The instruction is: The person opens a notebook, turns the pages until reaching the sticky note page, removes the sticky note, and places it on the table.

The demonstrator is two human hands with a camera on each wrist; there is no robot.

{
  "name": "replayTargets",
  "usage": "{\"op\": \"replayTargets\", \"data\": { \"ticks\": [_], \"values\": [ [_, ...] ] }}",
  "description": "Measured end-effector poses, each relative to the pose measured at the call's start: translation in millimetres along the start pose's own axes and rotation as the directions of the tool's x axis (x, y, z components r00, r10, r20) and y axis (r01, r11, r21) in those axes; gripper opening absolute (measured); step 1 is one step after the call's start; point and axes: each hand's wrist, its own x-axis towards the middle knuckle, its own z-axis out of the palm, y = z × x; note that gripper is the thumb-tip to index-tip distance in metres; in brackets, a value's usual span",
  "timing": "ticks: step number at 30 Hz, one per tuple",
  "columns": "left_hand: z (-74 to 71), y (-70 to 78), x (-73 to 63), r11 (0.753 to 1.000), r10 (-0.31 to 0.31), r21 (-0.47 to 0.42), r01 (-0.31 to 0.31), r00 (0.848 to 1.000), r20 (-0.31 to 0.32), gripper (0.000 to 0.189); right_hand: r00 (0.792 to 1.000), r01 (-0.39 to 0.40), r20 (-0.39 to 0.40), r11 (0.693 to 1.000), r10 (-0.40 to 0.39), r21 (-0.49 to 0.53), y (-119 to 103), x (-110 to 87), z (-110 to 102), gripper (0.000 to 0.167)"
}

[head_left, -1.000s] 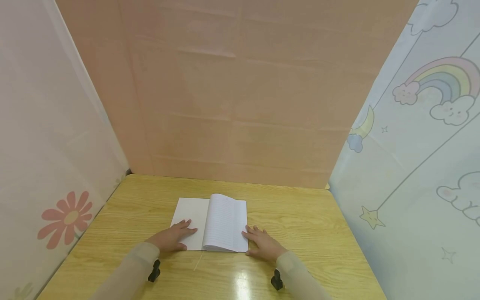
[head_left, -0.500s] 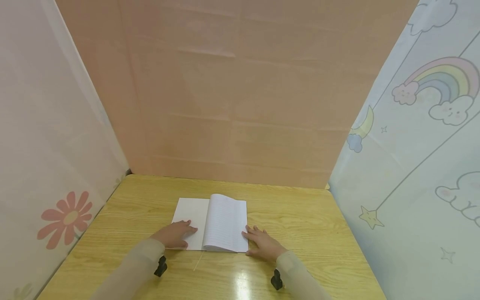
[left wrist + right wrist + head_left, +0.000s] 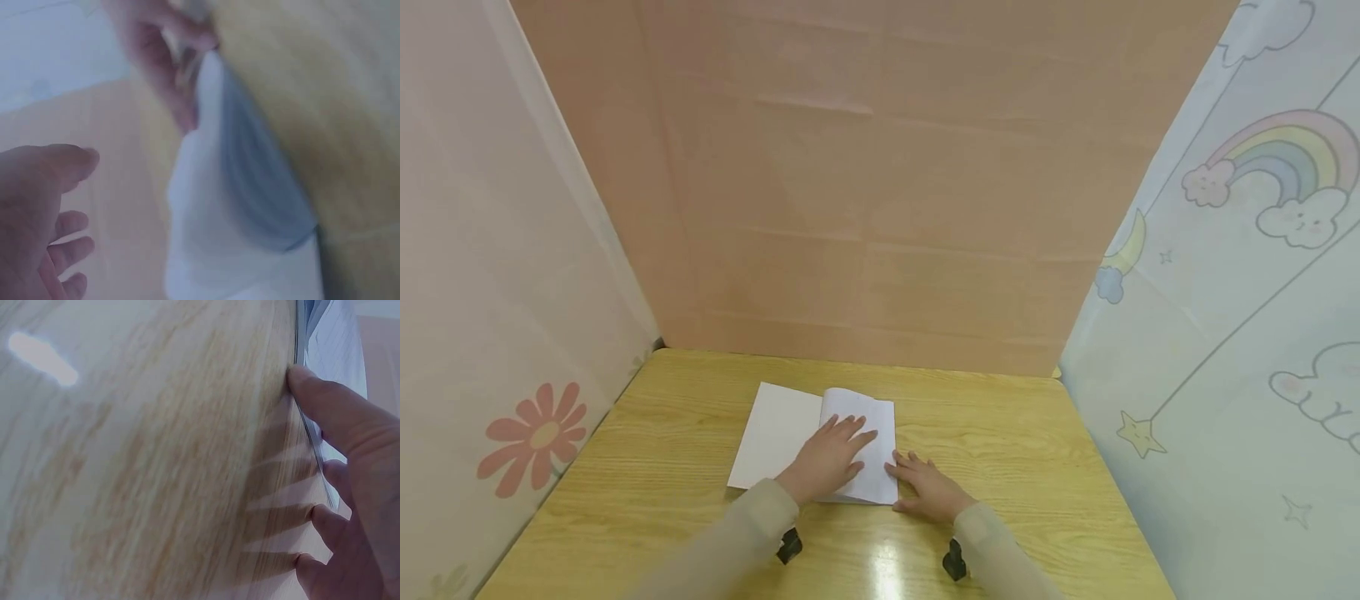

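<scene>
While an open notebook (image 3: 778,437) lies on the wood-grain table (image 3: 1000,442), the left hand (image 3: 826,458) spreads over its bowed pages (image 3: 842,402) and the right hand (image 3: 931,490) rests loosely at its right edge — likely light, floppy, easily creased paper, best pinched by the outer edges.

Two hands: one left hand (image 3: 826,458), one right hand (image 3: 931,490); one notebook (image 3: 777,437) below left hand, beside right hand; two sleeves (image 3: 741,533), one per arm; two black devices (image 3: 955,560), one near each hand; one table (image 3: 1000,442) under both hands; three wall sheets (image 3: 865,208); left of left hand, one red flower (image 3: 544,435); right of right hand, one rainbow (image 3: 1292,140), one moon (image 3: 1132,250), five clouds (image 3: 1300,220), one yellow star (image 3: 1141,433), two small outlined stars (image 3: 1296,512)
</scene>
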Motion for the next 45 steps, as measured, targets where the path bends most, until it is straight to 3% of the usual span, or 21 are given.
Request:
{"op": "replayTargets", "data": {
  "ticks": [3, 8, 18, 27, 33, 40, 45],
  "values": [
    [19.7, 9.9, 0.3, 0.999, 0.047, -0.014, -0.046, 0.996, 0.071, 0.056, 1.0, -0.001, 0.002, 1.0, 0.001, 0.007, -0.1, 0.0, -0.4, 0.069],
    [47.0, 16.1, -2.7, 0.999, 0.036, -0.024, -0.032, 0.981, 0.193, 0.066, 1.0, 0.022, -0.014, 1.0, -0.022, 0.014, -0.3, -0.9, -1.3, 0.068],
    [57.0, 11.9, -4.5, 1.0, 0.024, 0.008, -0.027, 0.969, 0.246, 0.061, 1.0, 0.013, -0.024, 1.0, -0.013, 0.0, 0.3, 0.3, 0.2, 0.068],
    [48.9, 8.2, -5.0, 0.999, 0.053, -0.017, -0.05, 0.978, 0.2, 0.054, 1.0, -0.011, -0.009, 1.0, 0.011, 0.009, -0.9, 1.0, -0.1, 0.069],
    [38.7, 5.1, -3.2, 0.999, 0.049, -0.016, -0.048, 0.994, 0.101, 0.047, 1.0, -0.014, -0.007, 1.0, 0.014, 0.009, 0.7, 1.7, 0.3, 0.069],
    [27.6, -13.5, -4.7, 0.998, -0.037, 0.054, 0.035, 0.998, 0.048, 0.046, 1.0, -0.01, -0.011, 1.0, 0.011, 0.02, 1.4, 1.6, 1.7, 0.07],
    [17.5, -37.0, -18.6, 0.992, -0.121, 0.044, 0.12, 0.992, 0.028, 0.04, 1.0, -0.003, -0.007, 0.999, 0.003, 0.036, 1.2, 0.6, 2.0, 0.07]
  ]
}}
